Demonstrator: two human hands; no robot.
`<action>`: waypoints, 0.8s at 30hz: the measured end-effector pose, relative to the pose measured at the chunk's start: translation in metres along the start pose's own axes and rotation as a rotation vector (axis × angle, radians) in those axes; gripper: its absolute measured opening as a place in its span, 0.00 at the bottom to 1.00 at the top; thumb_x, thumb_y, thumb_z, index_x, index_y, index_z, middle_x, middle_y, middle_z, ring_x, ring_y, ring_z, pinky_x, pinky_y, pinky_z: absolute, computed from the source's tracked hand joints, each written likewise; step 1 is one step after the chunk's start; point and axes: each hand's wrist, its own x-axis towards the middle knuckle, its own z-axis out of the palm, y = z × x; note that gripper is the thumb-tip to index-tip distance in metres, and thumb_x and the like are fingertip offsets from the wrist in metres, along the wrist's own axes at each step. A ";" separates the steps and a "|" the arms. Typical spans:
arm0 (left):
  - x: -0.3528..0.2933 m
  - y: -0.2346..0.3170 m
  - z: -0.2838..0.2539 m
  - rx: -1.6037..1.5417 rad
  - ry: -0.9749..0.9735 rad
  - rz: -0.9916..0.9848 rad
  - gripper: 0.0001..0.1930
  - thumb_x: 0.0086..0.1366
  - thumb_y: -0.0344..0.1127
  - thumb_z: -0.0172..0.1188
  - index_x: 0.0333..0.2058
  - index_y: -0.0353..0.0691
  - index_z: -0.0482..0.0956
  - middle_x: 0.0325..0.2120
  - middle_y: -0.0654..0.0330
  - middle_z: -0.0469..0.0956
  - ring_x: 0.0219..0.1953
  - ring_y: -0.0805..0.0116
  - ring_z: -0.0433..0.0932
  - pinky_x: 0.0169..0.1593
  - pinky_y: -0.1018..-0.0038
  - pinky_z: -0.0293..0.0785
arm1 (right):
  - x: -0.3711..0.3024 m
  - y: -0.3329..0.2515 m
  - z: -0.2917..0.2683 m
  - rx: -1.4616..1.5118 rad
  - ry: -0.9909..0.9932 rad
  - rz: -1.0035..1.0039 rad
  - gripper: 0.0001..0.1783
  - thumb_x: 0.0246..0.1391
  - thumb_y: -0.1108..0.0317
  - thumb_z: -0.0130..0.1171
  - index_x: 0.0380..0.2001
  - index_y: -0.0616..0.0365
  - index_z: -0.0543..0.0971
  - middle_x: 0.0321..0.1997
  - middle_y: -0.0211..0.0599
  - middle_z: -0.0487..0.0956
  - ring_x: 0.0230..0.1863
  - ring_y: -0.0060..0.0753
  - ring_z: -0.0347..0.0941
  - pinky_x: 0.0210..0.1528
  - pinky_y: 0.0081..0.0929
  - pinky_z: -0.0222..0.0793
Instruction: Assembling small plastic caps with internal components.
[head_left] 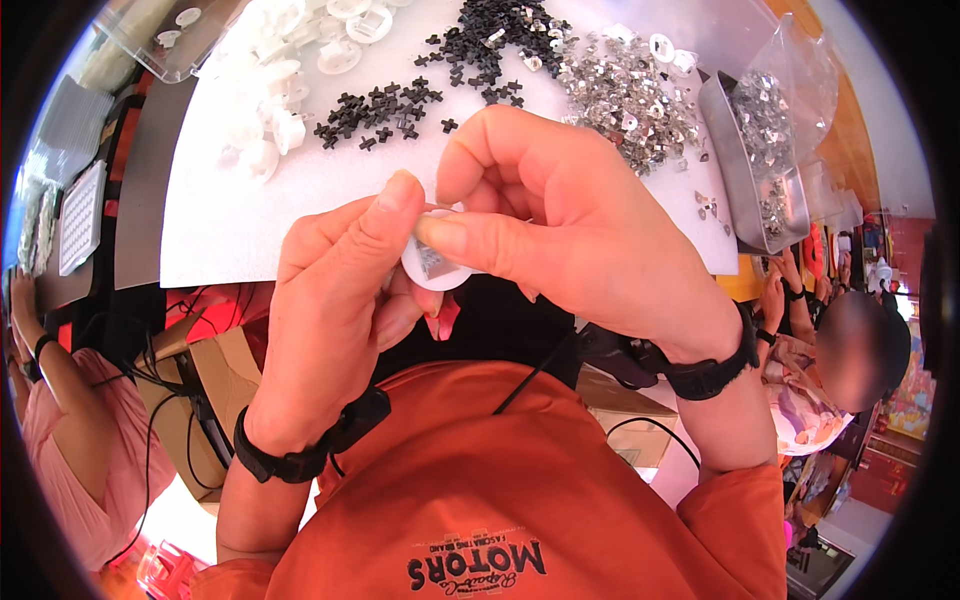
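Note:
A white round plastic part [455,276] with a square, silvery middle is held up over the near edge of the white work surface. My left hand [340,270] is closed round its left side and underside, with fingers showing below it. From the right, my right hand [570,205] presses its thumb onto the part's upper face. The other fingers of that hand are bent, and whether a small piece sits under the thumb is hidden. Both wrists wear black straps.
Beyond my hands lie white round plastic parts [262,100], black cross-shaped pieces [375,112] and a heap of small shiny metal pieces [635,100]. A metal tray [728,150] of similar metal pieces stands at the right. Other people sit on both sides.

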 end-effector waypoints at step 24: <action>-0.008 -0.007 -0.007 0.229 -0.176 0.122 0.16 0.64 0.26 0.46 0.48 0.26 0.74 0.29 0.54 0.79 0.26 0.70 0.79 0.32 0.78 0.78 | -0.021 0.019 0.012 -0.119 0.191 -0.137 0.08 0.58 0.72 0.56 0.26 0.61 0.71 0.22 0.19 0.70 0.23 0.05 0.58 0.22 0.09 0.53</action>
